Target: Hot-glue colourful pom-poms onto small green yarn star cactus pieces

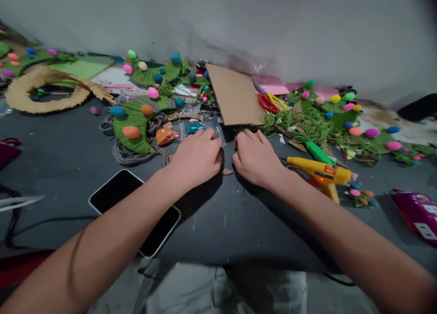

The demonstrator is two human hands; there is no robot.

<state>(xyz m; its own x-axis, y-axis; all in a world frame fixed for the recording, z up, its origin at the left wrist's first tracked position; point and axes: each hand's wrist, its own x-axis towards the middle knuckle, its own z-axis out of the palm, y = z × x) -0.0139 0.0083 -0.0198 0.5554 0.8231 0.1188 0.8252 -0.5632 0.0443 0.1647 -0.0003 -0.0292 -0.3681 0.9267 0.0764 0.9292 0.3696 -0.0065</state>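
My left hand (199, 157) rests on the dark table with its fingers curled in, knuckles up. Beside it lie small plastic bags, one with orange bits (166, 135) and one with blue bits (195, 127). Just to the right, my right hand (255, 155) is closed in the same way, apart from the left. A sheet of brown cardboard (235, 95) leans behind it. Nothing shows sticking out of either fist. Between the hands lies a small cardboard scrap (227, 172). A yellow hot glue gun (319, 170) with a lit red light lies right of my right hand.
A phone (118, 186) lies partly under my left forearm. Left of my hands is a green yarn-wrapped piece with coloured balls (133, 123); a tan ring (25, 93) lies farther back. Red-and-yellow-handled scissors (269, 102) and green yarn (312, 129) lie at back right, a purple packet (418, 211) far right.
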